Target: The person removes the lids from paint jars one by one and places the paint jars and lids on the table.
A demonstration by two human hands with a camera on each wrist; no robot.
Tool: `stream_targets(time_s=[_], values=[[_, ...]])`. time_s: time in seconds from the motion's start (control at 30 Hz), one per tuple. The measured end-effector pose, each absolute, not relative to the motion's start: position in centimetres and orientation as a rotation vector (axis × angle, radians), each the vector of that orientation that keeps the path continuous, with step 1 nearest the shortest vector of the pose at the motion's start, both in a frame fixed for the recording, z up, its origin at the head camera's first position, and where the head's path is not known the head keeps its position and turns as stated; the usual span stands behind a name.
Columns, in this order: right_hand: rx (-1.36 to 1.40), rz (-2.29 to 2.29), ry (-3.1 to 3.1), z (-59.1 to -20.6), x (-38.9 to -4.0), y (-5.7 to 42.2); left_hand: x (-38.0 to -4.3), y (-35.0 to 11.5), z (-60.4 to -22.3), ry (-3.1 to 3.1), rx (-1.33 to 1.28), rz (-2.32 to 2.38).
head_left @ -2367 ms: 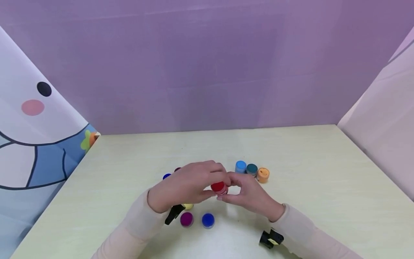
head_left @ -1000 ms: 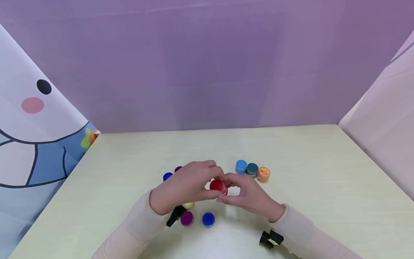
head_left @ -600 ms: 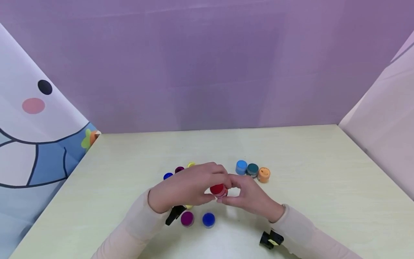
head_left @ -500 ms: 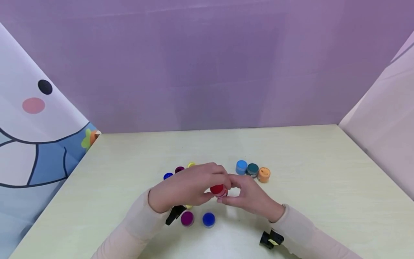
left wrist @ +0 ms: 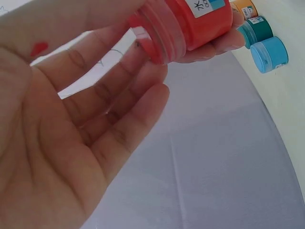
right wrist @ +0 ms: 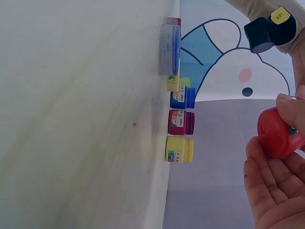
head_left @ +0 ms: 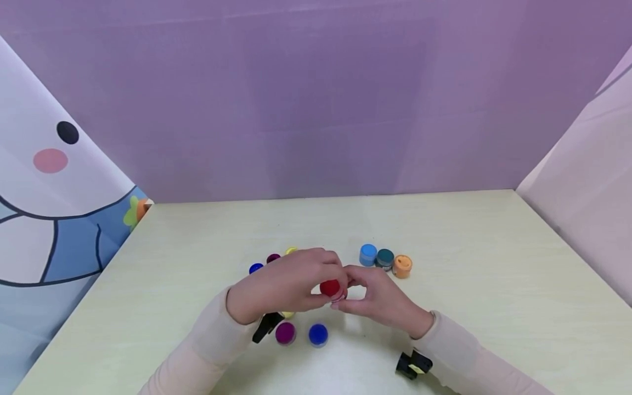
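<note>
Both hands hold one small paint jar [head_left: 329,288] of red paint above the table. My left hand [head_left: 291,280] comes over from the left, its thumb and fingers pinching the jar at its lid end. That rim looks clear with red inside in the left wrist view. My right hand [head_left: 380,296] grips the jar's body [left wrist: 205,24] between thumb and fingers from the right. Its rounded red base [right wrist: 274,133] faces the right wrist camera, tilted. A red smear [left wrist: 39,48] marks the left hand. Whether the lid is loose, I cannot tell.
Light blue [head_left: 367,254], teal [head_left: 384,259] and orange jars [head_left: 402,266] stand together behind the right hand. Nearer me are a purple jar [head_left: 285,333] and a blue jar [head_left: 318,335]. Blue [right wrist: 182,97], magenta [right wrist: 181,122] and yellow jars [right wrist: 179,149] stand in a row.
The left fingers have moved over the jar's lid end, spread wider a second ago and now closer on it. The jar has tilted slightly; the right hand stays nearly still.
</note>
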State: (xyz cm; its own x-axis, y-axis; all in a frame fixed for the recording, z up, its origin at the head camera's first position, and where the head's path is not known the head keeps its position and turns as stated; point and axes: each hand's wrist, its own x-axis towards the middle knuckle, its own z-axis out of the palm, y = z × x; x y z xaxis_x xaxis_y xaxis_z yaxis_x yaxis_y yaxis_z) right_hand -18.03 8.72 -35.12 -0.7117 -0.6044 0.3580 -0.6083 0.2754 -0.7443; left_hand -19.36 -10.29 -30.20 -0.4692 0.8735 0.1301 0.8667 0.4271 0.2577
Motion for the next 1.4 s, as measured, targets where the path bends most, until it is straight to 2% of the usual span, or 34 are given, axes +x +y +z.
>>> stream_targets(time_s=[0.23, 0.47, 0.67, 1.03, 1.4], values=[[1.225, 1.455, -2.471, -35.2, -18.1, 8.7, -19.5, -10.3, -30.5, 2.704, 1.568, 0.486], [1.286, 1.448, -2.429, -38.5, -19.8, 9.3, -19.4, -10.1, -30.6, 2.768, 1.466, 0.464], [1.308, 1.472, -2.406, -38.8, -20.0, 9.3, -19.5, -10.1, -30.6, 2.797, 1.452, 0.453], [1.243, 1.513, -2.446, -38.6, -19.8, 9.4, -19.6, -10.7, -30.2, 2.629, 1.717, 0.42], [1.209, 1.468, -2.479, -38.6, -19.9, 9.5, -19.6, -10.6, -30.1, 2.629, 1.695, 0.444]])
